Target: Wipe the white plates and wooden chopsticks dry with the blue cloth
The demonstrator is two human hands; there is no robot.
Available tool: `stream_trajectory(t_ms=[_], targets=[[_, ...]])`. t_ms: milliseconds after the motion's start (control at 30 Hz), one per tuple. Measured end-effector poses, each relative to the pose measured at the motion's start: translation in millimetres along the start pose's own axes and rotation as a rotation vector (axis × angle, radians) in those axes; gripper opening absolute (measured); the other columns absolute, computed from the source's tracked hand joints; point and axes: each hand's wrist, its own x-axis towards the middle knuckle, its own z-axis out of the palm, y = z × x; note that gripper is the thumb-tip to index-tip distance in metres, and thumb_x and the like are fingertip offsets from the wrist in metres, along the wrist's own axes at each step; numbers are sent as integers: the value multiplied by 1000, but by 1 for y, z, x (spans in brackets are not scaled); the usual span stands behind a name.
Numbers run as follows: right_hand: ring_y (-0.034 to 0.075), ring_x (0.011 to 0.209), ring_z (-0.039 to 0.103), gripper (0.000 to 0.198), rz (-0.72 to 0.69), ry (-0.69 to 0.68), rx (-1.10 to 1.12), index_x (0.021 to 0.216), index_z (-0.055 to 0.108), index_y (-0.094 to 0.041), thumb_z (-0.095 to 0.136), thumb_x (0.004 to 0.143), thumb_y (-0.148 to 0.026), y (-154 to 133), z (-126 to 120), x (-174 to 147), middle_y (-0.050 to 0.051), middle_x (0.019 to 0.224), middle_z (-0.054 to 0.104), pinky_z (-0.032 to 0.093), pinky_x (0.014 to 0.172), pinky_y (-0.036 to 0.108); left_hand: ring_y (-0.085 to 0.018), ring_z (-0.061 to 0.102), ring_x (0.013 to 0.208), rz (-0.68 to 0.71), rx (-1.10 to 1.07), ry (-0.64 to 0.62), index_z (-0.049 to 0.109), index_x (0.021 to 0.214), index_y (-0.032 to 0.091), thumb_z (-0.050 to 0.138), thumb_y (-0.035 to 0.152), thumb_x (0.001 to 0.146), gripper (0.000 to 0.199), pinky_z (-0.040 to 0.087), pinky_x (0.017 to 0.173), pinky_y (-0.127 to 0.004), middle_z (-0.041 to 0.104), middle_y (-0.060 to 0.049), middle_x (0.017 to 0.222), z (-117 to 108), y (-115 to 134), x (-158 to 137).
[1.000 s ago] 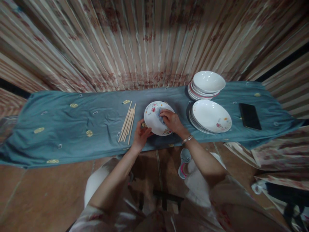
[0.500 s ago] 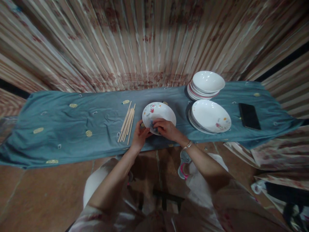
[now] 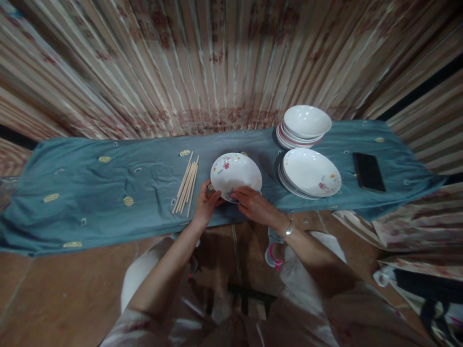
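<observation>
A shallow white plate (image 3: 237, 171) with red and orange flowers near its far left edge sits in front of me, tilted slightly. My left hand (image 3: 207, 205) grips its near left rim, thumb on top and fingers around the edge. Over the near rim, my right hand (image 3: 255, 205) has its fingers bent and pressed down inside the plate. A small bluish patch shows at those fingertips; whether it is a cloth or part of the print I cannot tell. Left of the plate lies a bunch of wooden chopsticks (image 3: 186, 185).
A stack of flowered plates (image 3: 311, 171) stands to the right, with a stack of white bowls (image 3: 307, 120) behind it. Farther right lies a dark flat phone or tablet (image 3: 369, 171). A teal patterned cloth (image 3: 94, 193) covers the narrow table; a pleated curtain (image 3: 217, 72) hangs behind.
My right hand has slid toward the near rim of the plate, and its wrist has turned and shifted right. My left hand keeps its grip. The whole view has shifted slightly.
</observation>
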Motion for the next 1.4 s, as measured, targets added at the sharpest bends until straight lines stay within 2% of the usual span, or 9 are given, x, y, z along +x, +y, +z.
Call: stream_trajectory(t_ms=[300,467,633,767,900,1000,1200,1300,1400], targets=[[23,100,65,19,-6,74,-15,102,66,-18,56,89,-11,1,-15,-6,10,104,71,53,93,42,-25,71,88,60,131,-62,53,120,20,77,50,70,63,58,84,-46,72,-6,91,-10,2,2],[23,98,67,18,33,102,87,101,68,-17,62,85,-12,3,-26,-9,10,101,72,54,88,37,-31,46,136,600,716,-7,50,134,22,71,46,79,64,39,111,-53,51,-16,143,-19,15,-1],[20,93,68,19,118,105,152,98,69,-17,64,81,-11,-1,-30,-3,9,98,73,53,85,33,-32,35,144,947,1132,-240,60,123,22,70,34,82,44,29,115,-58,51,-15,144,-15,17,-2],[19,90,68,19,162,98,227,95,70,-17,66,77,-10,-7,-33,3,7,95,73,52,85,31,-26,58,122,903,1201,-270,66,96,21,63,18,84,13,24,117,-60,70,-9,111,-11,14,2],[18,91,68,21,229,146,463,97,72,-19,69,76,-18,-4,-43,7,4,98,74,51,88,31,-24,66,98,802,1066,-257,67,80,23,70,18,77,6,23,118,-58,69,-4,88,-6,15,4],[18,93,68,22,324,335,694,96,73,-22,70,76,-28,6,-52,9,0,99,75,52,88,32,-24,65,88,720,913,-238,67,74,26,73,24,73,7,26,118,-54,69,-2,82,0,17,2],[15,74,66,31,472,788,1001,101,71,-24,73,72,-37,28,-67,6,-1,90,74,53,64,26,-21,62,78,569,595,-65,70,70,26,80,35,68,14,34,113,-45,69,0,73,12,33,-6],[15,75,67,32,485,850,994,104,70,-24,71,74,-37,29,-68,9,0,91,74,53,64,25,-15,55,63,483,443,45,68,63,21,81,35,65,19,49,87,-33,62,2,61,15,41,-4],[18,88,68,33,458,874,879,109,69,-24,67,79,-38,23,-64,18,2,102,73,56,75,29,-11,49,56,368,283,60,66,63,18,83,37,61,25,43,61,-23,58,4,57,19,44,-1]])
